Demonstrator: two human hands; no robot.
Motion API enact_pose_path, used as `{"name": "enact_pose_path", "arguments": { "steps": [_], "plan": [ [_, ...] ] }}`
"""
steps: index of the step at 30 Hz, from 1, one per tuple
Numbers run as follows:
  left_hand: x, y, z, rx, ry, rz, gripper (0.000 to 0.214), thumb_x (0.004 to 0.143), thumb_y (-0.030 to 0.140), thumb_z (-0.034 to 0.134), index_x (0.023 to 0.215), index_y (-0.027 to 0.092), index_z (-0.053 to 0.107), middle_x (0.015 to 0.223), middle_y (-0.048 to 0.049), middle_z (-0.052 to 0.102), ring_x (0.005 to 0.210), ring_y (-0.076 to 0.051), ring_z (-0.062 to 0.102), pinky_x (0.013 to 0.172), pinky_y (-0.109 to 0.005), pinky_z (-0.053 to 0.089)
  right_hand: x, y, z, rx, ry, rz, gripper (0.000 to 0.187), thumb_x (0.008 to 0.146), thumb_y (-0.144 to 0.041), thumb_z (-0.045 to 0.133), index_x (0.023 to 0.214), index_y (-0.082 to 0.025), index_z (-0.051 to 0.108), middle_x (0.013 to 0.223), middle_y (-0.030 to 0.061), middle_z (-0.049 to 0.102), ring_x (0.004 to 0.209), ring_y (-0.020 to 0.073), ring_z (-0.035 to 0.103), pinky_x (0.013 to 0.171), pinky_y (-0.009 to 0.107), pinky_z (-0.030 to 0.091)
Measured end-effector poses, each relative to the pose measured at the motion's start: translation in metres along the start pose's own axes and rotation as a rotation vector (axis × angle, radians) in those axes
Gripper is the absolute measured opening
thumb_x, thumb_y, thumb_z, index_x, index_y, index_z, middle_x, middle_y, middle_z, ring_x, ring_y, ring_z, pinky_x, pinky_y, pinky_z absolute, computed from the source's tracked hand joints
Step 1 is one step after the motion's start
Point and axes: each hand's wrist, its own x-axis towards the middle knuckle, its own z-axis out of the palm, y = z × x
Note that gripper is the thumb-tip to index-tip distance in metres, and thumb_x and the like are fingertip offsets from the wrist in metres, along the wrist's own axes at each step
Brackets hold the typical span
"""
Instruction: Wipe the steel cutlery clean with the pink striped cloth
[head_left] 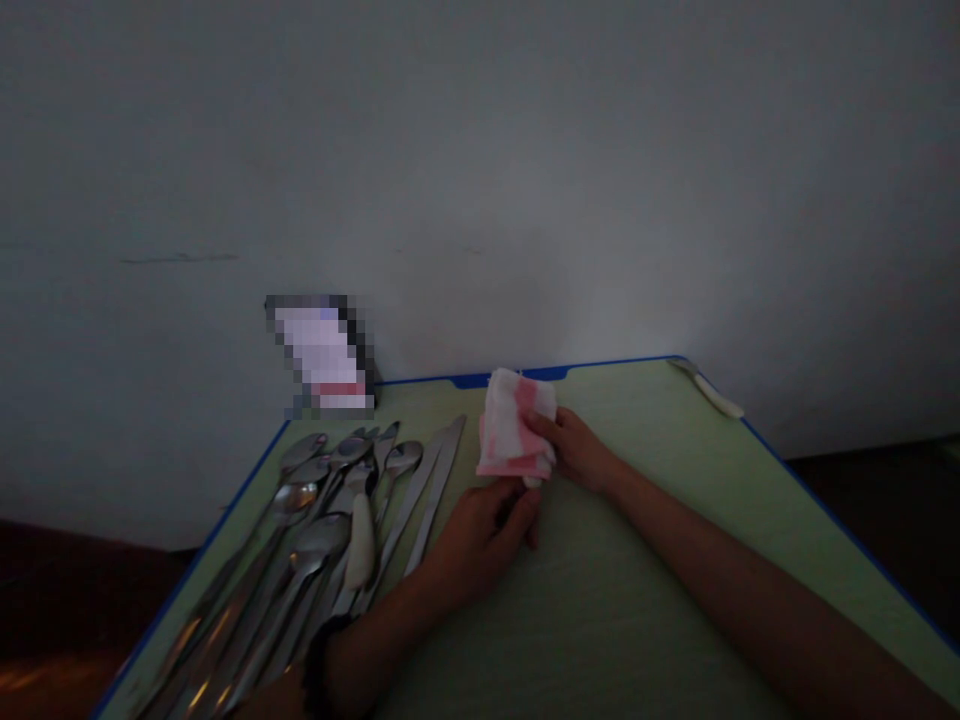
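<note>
A pink and white cloth point(517, 425) is held up over the middle of the table, in front of me. My right hand point(581, 447) grips it from the right, thumb pressed on its near face. Just below the cloth, my left hand point(484, 535) is closed, its fingers pinching a pale handle point(532, 482). Only the tip of that handle shows; whatever it belongs to is covered by the cloth and fingers. To the left of my left hand lie two table knives point(439, 490), and a white-handled utensil point(361, 540) rests among the other cutlery.
Several metal spoons point(319, 540) and other cutlery lie heaped on the left side of the green table point(637, 560). A white-handled fork point(709, 388) lies at the far right corner. A blurred-out phone-like screen point(322, 355) leans on the grey wall point(480, 180) behind.
</note>
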Motion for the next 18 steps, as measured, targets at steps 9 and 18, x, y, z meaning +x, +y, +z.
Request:
{"name": "enact_pose_path", "arguments": {
  "steps": [9, 18],
  "plan": [
    [0.0058, -0.0022, 0.0006, -0.241, 0.008, -0.142, 0.028, 0.088, 0.037, 0.041, 0.082, 0.015, 0.057, 0.069, 0.0002, 0.061, 0.05, -0.009, 0.047, 0.048, -0.02, 0.036, 0.0004, -0.0064, 0.0039, 0.211, 0.061, 0.022, 0.028, 0.065, -0.037, 0.072, 0.078, -0.014, 0.064, 0.067, 0.0025, 0.066, 0.059, 0.0117, 0.057, 0.062, 0.024, 0.046],
    [0.0079, -0.0004, 0.0016, -0.434, 0.034, -0.207, 0.022, 0.084, 0.032, 0.044, 0.093, 0.014, 0.051, 0.08, -0.0035, 0.066, 0.047, -0.007, 0.049, 0.043, -0.019, 0.037, -0.0004, -0.0075, 0.0024, 0.256, 0.048, 0.026, 0.024, 0.067, -0.034, 0.07, 0.077, -0.013, 0.064, 0.065, 0.0023, 0.065, 0.059, 0.0124, 0.059, 0.061, 0.024, 0.047]
  ]
}}
